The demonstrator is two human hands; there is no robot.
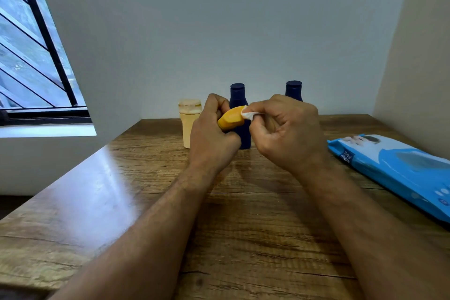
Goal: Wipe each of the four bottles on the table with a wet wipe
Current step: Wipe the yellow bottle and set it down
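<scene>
Wiping is under way: the yellow bottle [230, 117] is clamped in the left hand [212, 134] above the bench [243, 214], while a wet wipe [248, 114] is pinched in the right hand [286, 129] against its end. Next, turning it seems needed for the unwiped sides.

"mee mee" in white on the blue wipes pack [399, 170].

Three bottles [189, 122] [239, 114] [293, 90] mid-frame at table's [121, 202] far edge, hands [211, 134] [287, 131] in front; wipes pack [399, 170] right, window [31, 56] upper left.
</scene>
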